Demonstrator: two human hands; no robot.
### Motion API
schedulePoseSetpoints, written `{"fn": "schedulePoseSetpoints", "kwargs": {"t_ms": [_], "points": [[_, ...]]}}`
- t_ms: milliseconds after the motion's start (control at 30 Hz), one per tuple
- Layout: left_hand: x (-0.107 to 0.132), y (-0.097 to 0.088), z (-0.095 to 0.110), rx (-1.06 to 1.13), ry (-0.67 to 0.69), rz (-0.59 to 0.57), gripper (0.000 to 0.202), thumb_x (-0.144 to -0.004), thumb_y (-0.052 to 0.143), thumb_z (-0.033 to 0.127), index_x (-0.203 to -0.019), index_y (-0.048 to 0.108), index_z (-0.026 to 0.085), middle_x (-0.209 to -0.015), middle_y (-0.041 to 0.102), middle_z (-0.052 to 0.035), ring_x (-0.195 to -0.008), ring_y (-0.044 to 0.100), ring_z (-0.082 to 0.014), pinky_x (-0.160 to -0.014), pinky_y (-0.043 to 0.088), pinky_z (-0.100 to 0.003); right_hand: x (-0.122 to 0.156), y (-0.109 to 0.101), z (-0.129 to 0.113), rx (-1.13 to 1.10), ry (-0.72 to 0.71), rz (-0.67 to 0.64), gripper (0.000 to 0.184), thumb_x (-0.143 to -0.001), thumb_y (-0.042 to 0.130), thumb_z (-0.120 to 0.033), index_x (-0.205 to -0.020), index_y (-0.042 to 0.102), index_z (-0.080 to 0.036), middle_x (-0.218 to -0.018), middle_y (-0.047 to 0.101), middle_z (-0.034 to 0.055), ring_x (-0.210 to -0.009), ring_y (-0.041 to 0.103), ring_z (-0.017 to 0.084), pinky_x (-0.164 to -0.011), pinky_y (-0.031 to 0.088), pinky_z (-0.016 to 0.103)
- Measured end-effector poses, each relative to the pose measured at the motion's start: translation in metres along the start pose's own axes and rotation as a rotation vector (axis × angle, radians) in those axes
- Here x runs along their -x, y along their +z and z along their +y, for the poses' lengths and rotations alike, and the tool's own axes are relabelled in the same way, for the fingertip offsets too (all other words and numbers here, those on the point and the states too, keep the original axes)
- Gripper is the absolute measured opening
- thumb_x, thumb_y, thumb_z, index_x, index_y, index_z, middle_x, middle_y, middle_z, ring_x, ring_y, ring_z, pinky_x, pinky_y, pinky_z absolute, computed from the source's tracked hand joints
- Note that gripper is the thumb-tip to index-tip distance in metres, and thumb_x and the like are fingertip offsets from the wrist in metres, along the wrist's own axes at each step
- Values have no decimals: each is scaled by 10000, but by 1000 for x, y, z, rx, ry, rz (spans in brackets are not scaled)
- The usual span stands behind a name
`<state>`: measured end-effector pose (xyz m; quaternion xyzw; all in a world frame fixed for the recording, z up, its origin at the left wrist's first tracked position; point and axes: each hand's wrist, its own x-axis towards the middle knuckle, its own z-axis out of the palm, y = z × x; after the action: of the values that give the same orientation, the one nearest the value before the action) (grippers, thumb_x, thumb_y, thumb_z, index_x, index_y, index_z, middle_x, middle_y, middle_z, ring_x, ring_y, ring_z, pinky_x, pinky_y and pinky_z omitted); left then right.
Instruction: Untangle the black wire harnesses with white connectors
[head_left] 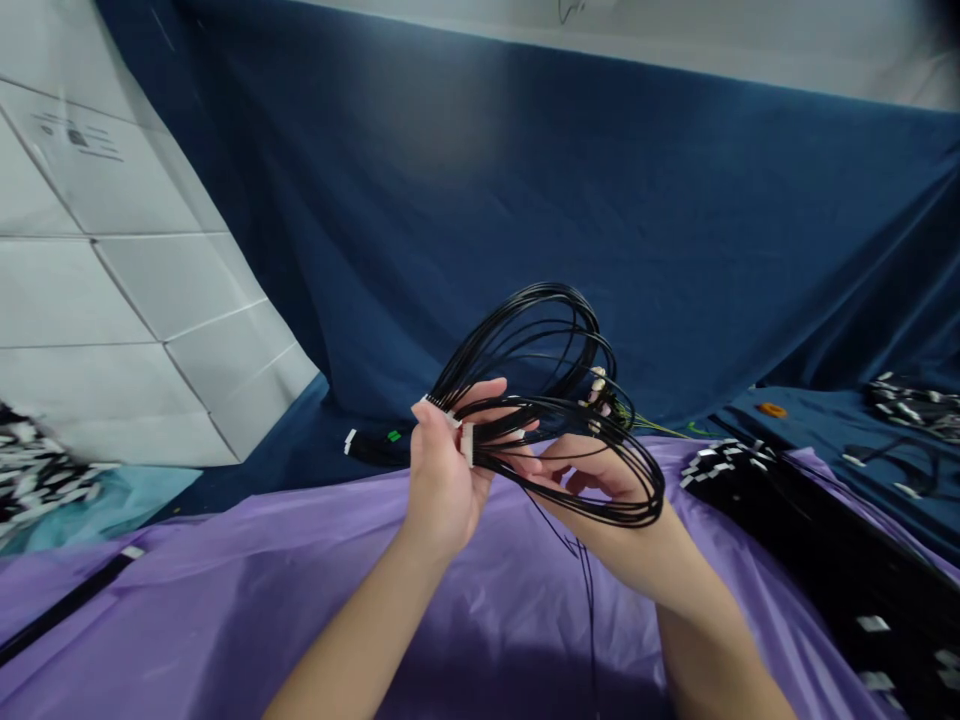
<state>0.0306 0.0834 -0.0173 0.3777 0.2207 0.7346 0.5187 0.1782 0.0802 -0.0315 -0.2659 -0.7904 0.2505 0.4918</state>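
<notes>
Black wires loop between my hands in a wire harness (555,295) with white plastic connectors. My left hand (442,480) is closed around the connector end; one white connector (467,445) shows at its palm, and another lies under the thumb. My right hand (600,470) is partly behind the lower loop of wires, its fingers bent against them near the left fingertips. What exactly the right fingertips pinch is hidden by the wires. A few loose wires hang down below the hands over the purple sheet (315,560).
White boxes (97,290) are stacked at the left, beside a pile of white-tipped black cables (45,470). A thick bundle of black cables (810,540) lies at the right. An orange tape roll (772,410) sits behind it. A blue cloth (525,200) hangs at the back.
</notes>
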Motion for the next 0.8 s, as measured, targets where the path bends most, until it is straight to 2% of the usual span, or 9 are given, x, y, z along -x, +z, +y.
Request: {"fn": "schedulePoseSetpoints", "kwargs": {"t_ms": [100,233,433,533,667,800], "points": [[1,1,-2,-10,12,-7,660,-673,558,786,-898,698,182,-642,703,-49,-459,656,-223,-432,561,-342,0,2,1,0,-29,65,103,-848,655,-146,-913,670,-225,-923,696,6,-778,611,126,-589,443,220],[2,1,-3,-49,53,31,679,-671,545,799,-879,713,174,-626,690,-51,-514,675,-223,-467,567,-327,0,5,6,-20,-30,114,84,-838,661,-159,-901,658,-214,-906,692,17,-726,604,131,-576,443,239],[4,5,1,-126,26,111,649,-811,408,751,-853,717,182,-637,684,-70,-676,713,-242,-566,582,-328,3,4,8,30,116,75,131,-865,604,-162,-975,655,-210,-953,691,48,-837,639,181,-649,473,273],[4,7,2,-122,4,153,655,-873,320,710,-837,710,185,-637,682,-68,-674,711,-228,-591,581,-327,4,4,7,-46,132,66,78,-896,584,-217,-947,643,-209,-974,691,57,-849,647,185,-659,482,276],[4,8,0,-129,13,187,630,-894,322,680,-841,708,185,-624,669,-48,-615,692,-190,-587,572,-295,4,3,5,-148,147,74,44,-886,611,-243,-900,640,-212,-991,675,53,-907,625,191,-666,482,259],[3,8,-1,-128,14,201,637,-894,318,681,-837,706,179,-601,654,-39,-552,669,-177,-546,562,-285,5,0,2,-261,206,9,126,-882,583,-170,-973,653,-223,-775,629,4,-660,545,115,-542,430,206]]}}
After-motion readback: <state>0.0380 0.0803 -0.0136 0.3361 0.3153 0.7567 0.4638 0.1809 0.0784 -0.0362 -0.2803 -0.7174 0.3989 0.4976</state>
